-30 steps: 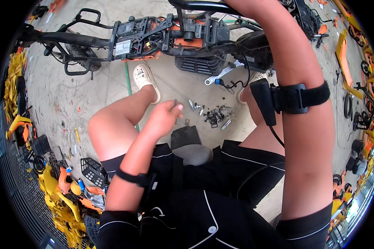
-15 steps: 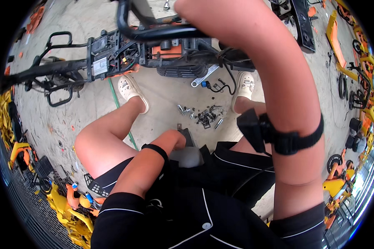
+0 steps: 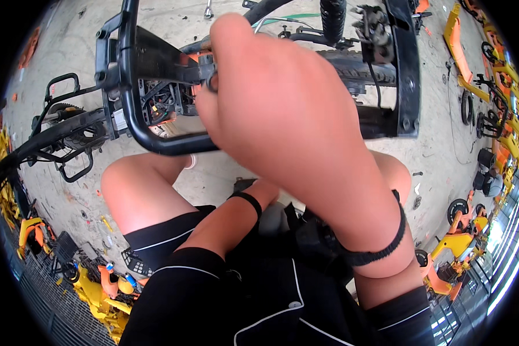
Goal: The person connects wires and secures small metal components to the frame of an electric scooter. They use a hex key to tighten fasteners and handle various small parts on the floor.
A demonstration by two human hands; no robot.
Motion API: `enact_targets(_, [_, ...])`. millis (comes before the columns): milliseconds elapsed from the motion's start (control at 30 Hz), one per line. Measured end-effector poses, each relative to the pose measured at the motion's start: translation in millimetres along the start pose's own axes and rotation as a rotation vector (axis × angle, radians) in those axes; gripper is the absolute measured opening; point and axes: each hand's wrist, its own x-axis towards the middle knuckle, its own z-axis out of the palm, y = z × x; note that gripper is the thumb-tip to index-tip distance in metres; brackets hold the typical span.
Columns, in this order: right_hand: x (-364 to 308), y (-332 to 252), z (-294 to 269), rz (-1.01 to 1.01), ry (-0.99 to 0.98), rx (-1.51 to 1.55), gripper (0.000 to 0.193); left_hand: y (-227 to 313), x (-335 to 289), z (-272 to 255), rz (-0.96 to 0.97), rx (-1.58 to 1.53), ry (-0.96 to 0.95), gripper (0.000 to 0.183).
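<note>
My right hand (image 3: pixel 282 98) is closed in front of me, over the black tubular frame (image 3: pixel 147 141) of a stripped vehicle. A small dark ring-like part (image 3: pixel 213 83) shows at its fingers, but what they grip is mostly hidden. Low between my legs, my left hand (image 3: pixel 270 191) is partly covered by my right forearm, and its fingers do not show. Beside it are a dark piece (image 3: pixel 245 184) and a rounded grey surface (image 3: pixel 273 221). Under the tubing lie wiring and orange parts (image 3: pixel 158 112) of the chassis.
A tyre (image 3: pixel 363 63) and an upright black bar (image 3: pixel 406 81) stand beyond my right hand. A ratchet-like metal tool (image 3: pixel 208 9) lies on the floor at the far side. Yellow and orange body panels (image 3: pixel 458 52) line the right, with more yellow panels (image 3: pixel 95 294) at lower left.
My right hand has come down and inward, into full view. The black tubing appears lower and larger. My left hand sits slightly farther right, and the loose bolts on the floor are now hidden.
</note>
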Motion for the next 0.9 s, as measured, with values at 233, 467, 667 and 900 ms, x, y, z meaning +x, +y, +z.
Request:
enact_targets(233, [-2.7, -0.1, -5.8, -0.020, 0.204, -0.076, 0.018, -6.6, -48.9, -63.1, -0.003, 0.020, 0.077, 0.029])
enact_targets(467, [-5.2, -10.3, -16.1, 0.104, 0.129, -0.069, 0.027, 46.7, -260.5, -157.3, 0.071, -0.198, 0.452, 0.029])
enact_targets(667, [-2.1, -32.0, -20.3, 0.167, -0.047, -0.017, 0.030, 81.1, -441.5, -119.6, 0.277, -1.141, 0.840, 0.029])
enact_targets(900, [-11.6, -24.1, -41.5, 0.182, -0.052, 0.038, 0.030, 141.6, -520.4, -83.7, 0.560, -1.270, 1.302, 0.032])
